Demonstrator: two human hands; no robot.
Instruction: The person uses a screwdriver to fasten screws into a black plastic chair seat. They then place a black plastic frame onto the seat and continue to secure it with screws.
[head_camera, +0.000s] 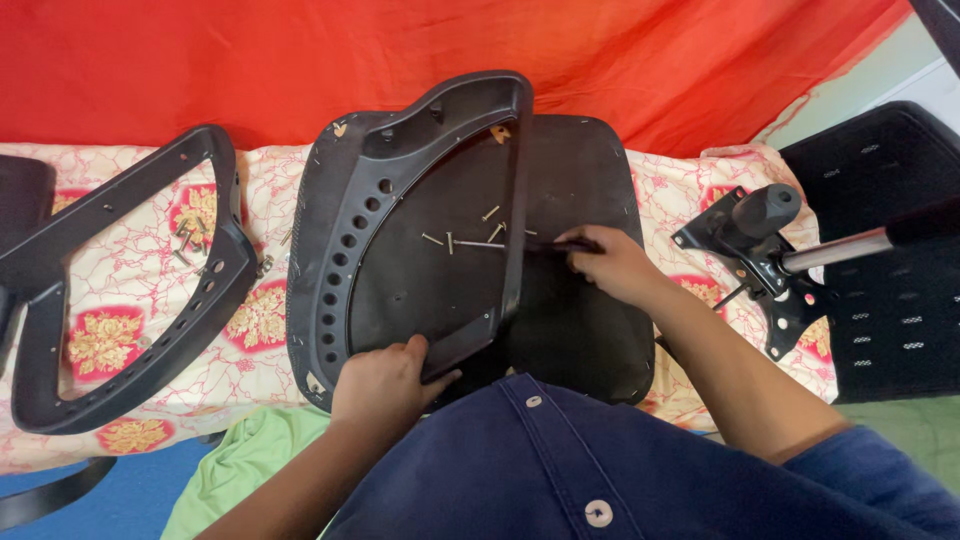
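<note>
- Head view, centre of the frame: upturned black chair seat base (590, 330) lying on a cream cloth with red and gold flower print (255, 320), its near edge against a dark blue buttoned garment (560, 470) at the bottom.
- Laid over the left half of the seat base: black curved armrest frame (340, 230) with a row of round holes down its outer limb, its inner bar running up and down the middle of the picture.
- Lower centre: left hand (385, 385) closed around the near end of the armrest frame, thumb on top, fingers tucked under.
- Right of centre: right hand (615, 265) curled around a slim dark tool (560, 243), tip pointing left and reaching the inner bar; kind of tool too small to tell.
- Inside the loop of the frame: several loose screws (470, 240) scattered on the seat base, just left of the tool tip.
- Left side: second black armrest frame (200, 300) flat on the cloth, well apart from both hands, with a small cluster of metal fasteners (190, 235) inside its upper end.
- Right side: black chair mechanism plate (760, 270) with a chrome gas-lift cylinder (835, 250) pointing to the right edge, next to a perforated black panel (890, 250).
- Top: bright red fabric (300, 60) across the whole background.
- Bottom left: strip of blue floor and a light green cloth (245, 460).
</note>
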